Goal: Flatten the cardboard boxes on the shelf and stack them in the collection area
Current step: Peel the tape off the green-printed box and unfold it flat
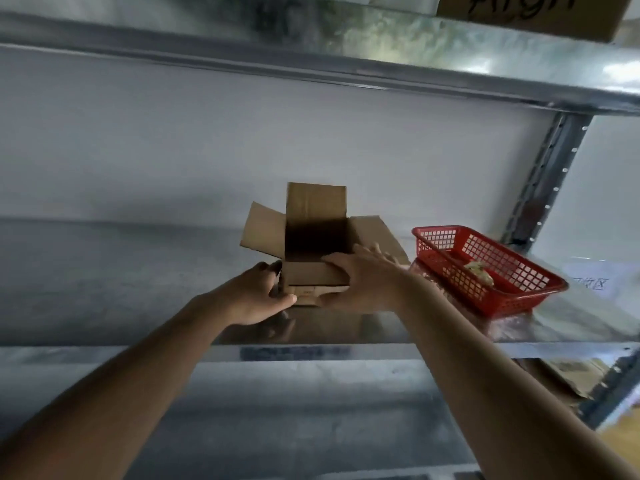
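A small brown cardboard box [313,244] stands upright on the metal shelf [138,282], its top flaps spread open and its inside dark. My left hand [258,296] grips its lower left corner, thumb against the front face. My right hand [360,278] holds the front right side, thumb lying across the front flap and fingers reaching over the right flap. Both forearms stretch up from the bottom of the view.
A red plastic mesh basket [491,268] with a crumpled scrap inside sits just right of the box. A metal upright [543,181] rises at the right. Another shelf [311,53] hangs overhead with a cardboard box [533,12] on it. Flat cardboard [568,375] lies on the shelf below, right.
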The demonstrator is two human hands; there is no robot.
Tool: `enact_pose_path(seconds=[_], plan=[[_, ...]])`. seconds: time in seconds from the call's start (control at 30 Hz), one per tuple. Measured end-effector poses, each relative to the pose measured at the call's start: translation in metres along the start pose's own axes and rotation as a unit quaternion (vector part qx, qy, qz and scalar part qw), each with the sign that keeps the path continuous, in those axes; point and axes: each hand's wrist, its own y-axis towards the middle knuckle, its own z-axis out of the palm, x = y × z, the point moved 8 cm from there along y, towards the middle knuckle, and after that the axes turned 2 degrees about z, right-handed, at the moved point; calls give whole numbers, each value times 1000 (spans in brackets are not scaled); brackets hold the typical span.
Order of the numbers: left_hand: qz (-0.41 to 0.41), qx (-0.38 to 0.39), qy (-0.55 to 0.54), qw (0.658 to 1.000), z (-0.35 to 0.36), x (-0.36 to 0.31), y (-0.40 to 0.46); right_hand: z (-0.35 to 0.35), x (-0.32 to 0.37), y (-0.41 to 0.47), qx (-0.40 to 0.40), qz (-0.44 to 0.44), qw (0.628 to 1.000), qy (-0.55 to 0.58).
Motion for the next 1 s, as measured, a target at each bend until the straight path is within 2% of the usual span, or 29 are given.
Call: enact_pose_path(seconds=[0.1, 0.23, 0.3, 0.33, 0.4, 0.5, 0.53, 0.6, 0.67, 0.7, 0.73, 0.8, 0.87, 0.9, 0.93, 1.0], plan=[[-12, 3, 49, 999, 5, -9, -7, 10, -8, -4, -69, 14, 997, -41], [-65, 2, 90, 994, 0, -8, -14, 19, -13, -5, -158, 15, 987, 12], [-98, -18, 0, 995, -8, -6, -20, 17, -15, -3, -192, -8, 975, 112], [-113, -37, -74, 990, -15, -5, -23, 15, -14, -3, -204, -19, 958, 200], [-123, -95, -225, 962, -32, -4, -32, 14, -8, -1, -206, -43, 886, 414], [-31, -202, -323, 924, -64, -15, -38, 23, 21, 7, -103, -90, 700, 701], [8, -232, -322, 918, -74, -19, -39, 28, 30, 10, -72, -77, 644, 758], [68, -273, -255, 925, -94, -27, -41, 42, 49, 16, -25, -36, 554, 832], [76, -280, -186, 939, -104, -27, -39, 57, 70, 17, 11, -26, 491, 871], [62, -268, -169, 947, -105, -23, -35, 64, 78, 16, 26, -24, 481, 876], [51, -240, -161, 956, -103, -21, -31, 69, 83, 13, 41, -21, 488, 872], [44, -156, -158, 974, -90, -22, -23, 72, 78, 9, 43, -17, 520, 853], [45, -100, -138, 984, -76, -27, -20, 70, 53, 4, -14, 21, 525, 850], [46, -85, -123, 988, -70, -30, -18, 71, 35, 0, -52, 68, 533, 842], [49, -66, -104, 991, -63, -34, -16, 73, 15, -6, -89, 131, 557, 815], [50, -9, -53, 997, -48, -43, -13, 73, -21, -18, -146, 230, 661, 699]])
